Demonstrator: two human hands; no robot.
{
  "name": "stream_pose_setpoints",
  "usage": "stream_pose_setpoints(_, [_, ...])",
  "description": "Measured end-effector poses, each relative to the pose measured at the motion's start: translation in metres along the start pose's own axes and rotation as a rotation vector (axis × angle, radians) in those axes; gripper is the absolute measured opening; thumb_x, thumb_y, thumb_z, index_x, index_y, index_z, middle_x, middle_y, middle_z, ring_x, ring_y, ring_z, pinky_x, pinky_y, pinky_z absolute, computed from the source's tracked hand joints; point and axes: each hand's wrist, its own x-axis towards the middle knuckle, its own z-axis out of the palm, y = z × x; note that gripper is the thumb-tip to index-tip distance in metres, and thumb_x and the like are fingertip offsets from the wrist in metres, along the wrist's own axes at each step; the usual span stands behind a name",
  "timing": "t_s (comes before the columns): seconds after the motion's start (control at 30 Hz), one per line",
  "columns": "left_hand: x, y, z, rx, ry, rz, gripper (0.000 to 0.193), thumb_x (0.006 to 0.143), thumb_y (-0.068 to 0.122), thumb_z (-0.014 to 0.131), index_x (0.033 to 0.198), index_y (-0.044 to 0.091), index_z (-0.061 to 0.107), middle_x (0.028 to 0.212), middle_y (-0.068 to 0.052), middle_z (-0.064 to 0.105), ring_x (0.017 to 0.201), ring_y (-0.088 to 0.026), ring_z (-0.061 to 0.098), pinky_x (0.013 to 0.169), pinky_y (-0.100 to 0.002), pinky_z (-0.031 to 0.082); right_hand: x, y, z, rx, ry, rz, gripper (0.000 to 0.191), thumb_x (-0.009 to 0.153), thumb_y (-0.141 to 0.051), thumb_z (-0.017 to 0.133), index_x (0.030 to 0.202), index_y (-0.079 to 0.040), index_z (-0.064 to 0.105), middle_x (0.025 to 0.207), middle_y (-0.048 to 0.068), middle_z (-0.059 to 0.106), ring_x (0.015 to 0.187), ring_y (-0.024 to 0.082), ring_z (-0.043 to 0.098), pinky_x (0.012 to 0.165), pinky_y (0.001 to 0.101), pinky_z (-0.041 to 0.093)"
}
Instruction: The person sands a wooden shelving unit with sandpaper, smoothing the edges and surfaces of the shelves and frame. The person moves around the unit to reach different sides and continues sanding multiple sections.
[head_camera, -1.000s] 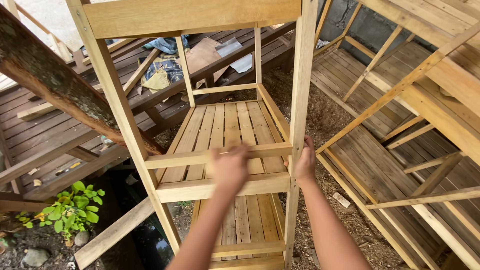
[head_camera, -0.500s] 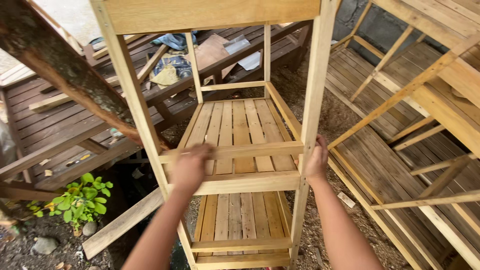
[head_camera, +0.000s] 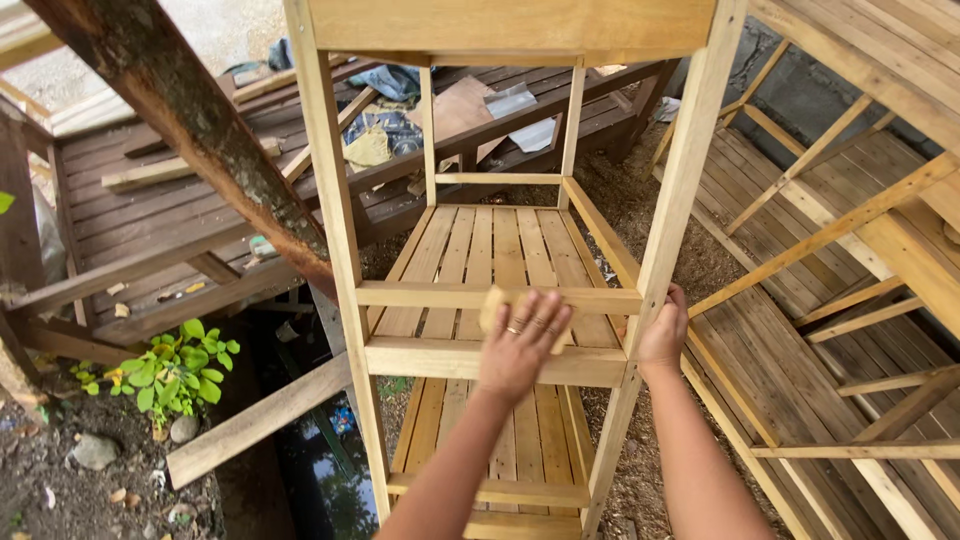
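Mid-frame, left hand (head_camera: 520, 345) presses a small tan sanding pad (head_camera: 492, 308) flat-palmed against the pale slatted wooden shelf rack (head_camera: 500, 296); right hand (head_camera: 664, 332) grips its right post.

Outdoor woodworking yard. Bare timber frames (head_camera: 850, 230) are standing right of the hands, weathered decking (head_camera: 150, 200) lying left, dirt ground (head_camera: 60, 480) showing below.

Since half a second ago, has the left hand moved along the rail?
Yes. The left hand slid right along the front rail, from near the left post toward the right post.
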Motion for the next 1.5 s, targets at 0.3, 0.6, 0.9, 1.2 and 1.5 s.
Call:
stream_pose_setpoints(0.3, [-0.122,-0.131,-0.079,0.233,0.031,-0.521,0.063,0.093,0.012,0.058,0.152,0.025,0.039,0.160,-0.004,0.030,0.148,-0.027,0.025,0.119,-0.051,0.026,-0.021,-0.026,0.013,-0.384,0.208,-0.370,0.026,0.107,-0.017,0.045,0.125,-0.004,0.057,0.110,0.013,0.063,0.095,0.020,0.061,0.081,0.0288,0.051])
stream_pose_setpoints(0.6, [-0.108,-0.009,-0.094,-1.139,0.459,-0.456,0.015,0.094,0.013,0.071,0.100,0.001,0.064,0.100,-0.009,0.062,0.091,-0.022,0.059,0.084,-0.035,0.050,-0.179,-0.081,0.087,-0.109,-0.773,-0.284,0.052,0.098,-0.033,0.069,0.136,-0.001,0.056,0.119,0.013,0.067,0.111,0.022,0.061,0.094,0.0346,0.048])
stream_pose_setpoints(0.9, [-0.128,-0.111,-0.069,-0.595,0.616,-0.840,0.048,0.097,0.026,0.073,0.132,0.001,0.054,0.129,-0.021,0.047,0.114,-0.031,0.048,0.100,-0.041,0.043,-0.136,-0.057,0.053,-0.936,-0.043,-0.830,0.019,0.105,-0.009,0.063,0.122,-0.005,0.071,0.116,0.016,0.075,0.102,0.026,0.073,0.083,0.0350,0.065])
stream_pose_setpoints(1.2, [-0.100,-0.186,-0.044,-0.765,0.410,-0.954,0.057,0.100,0.054,0.057,0.123,0.002,0.061,0.120,-0.018,0.057,0.106,-0.032,0.059,0.096,-0.041,0.049,-0.210,0.043,0.260,-0.911,-0.550,-0.923,0.037,0.085,-0.003,0.050,0.115,0.004,0.069,0.121,0.022,0.071,0.117,0.033,0.066,0.108,0.0460,0.048])
stream_pose_setpoints(1.5, [-0.082,-0.191,-0.039,-0.895,0.434,-0.925,0.061,0.091,0.065,0.056,0.110,0.009,0.072,0.088,-0.011,0.072,0.083,-0.027,0.070,0.075,-0.041,0.053,-0.129,-0.031,0.069,-1.380,-0.140,-0.833,0.025,0.104,-0.018,0.054,0.111,-0.002,0.072,0.115,0.016,0.073,0.108,0.031,0.069,0.106,0.0479,0.049])
